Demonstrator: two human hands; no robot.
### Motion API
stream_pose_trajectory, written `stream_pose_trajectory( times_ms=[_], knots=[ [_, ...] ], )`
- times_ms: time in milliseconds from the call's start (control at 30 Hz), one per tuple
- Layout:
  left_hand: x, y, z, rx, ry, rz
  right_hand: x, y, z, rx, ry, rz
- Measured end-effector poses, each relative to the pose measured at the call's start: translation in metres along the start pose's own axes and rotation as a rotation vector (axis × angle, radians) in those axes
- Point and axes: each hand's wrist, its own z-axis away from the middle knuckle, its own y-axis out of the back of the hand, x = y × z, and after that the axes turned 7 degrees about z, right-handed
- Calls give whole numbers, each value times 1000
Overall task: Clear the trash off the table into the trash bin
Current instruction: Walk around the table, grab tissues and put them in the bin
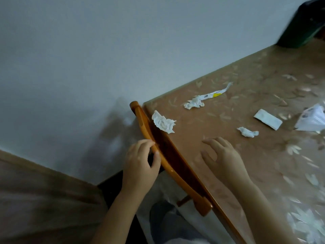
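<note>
Several scraps lie on the brown leaf-patterned table [228, 152]. A crumpled white tissue [163, 122] sits at the table's near left edge. Farther back lies another tissue wad [193, 103] with a white-and-yellow wrapper strip [217, 93] touching it. A small twisted tissue [248, 132] lies just beyond my right hand [221, 154], which hovers over the table with fingers spread and holds nothing. A flat white packet [268, 119] and a crinkled plastic bag [313, 118] lie at the right. My left hand [140, 162] grips the top rail of a wooden chair [168, 155].
The chair back stands tight against the table's left side. Below it shows a clear plastic bag liner [168, 217], perhaps the bin. A dark green object [302, 27] stands at the table's far corner against the grey wall. A brown surface [40, 199] lies at lower left.
</note>
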Motion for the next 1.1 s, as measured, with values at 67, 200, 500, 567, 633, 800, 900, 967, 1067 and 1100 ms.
stream_pose_trajectory(
  times_ms=[67, 200, 500, 567, 633, 800, 900, 967, 1067, 1100],
  knots=[
    [-8, -3, -35, -2, -2, -4, 4, -8, -29, 19, -33, -2],
    [-23, -15, -100, -90, -74, -16, 13, -20, -76, 49, -123, -39],
    [-63, -63, -203, -516, 7, 109, 26, -50, -151, 30, -274, -114],
    [-69, -79, -225, -661, 8, 120, 30, -60, -165, 29, -320, -124],
    [-73, -96, -242, -844, 41, 95, 32, -70, -175, 28, -375, -150],
    [-90, -139, -268, -1168, 7, -63, 31, -90, -196, 8, -499, -205],
    [-94, -159, -268, -1256, -90, -184, 31, -101, -204, 15, -554, -217],
    [-97, -168, -263, -1307, -182, -278, 32, -107, -208, 17, -597, -215],
    [-105, -174, -256, -1304, -219, -305, 34, -113, -211, 23, -644, -228],
    [-106, -174, -255, -1291, -219, -301, 35, -114, -212, 26, -650, -231]
  ],
)
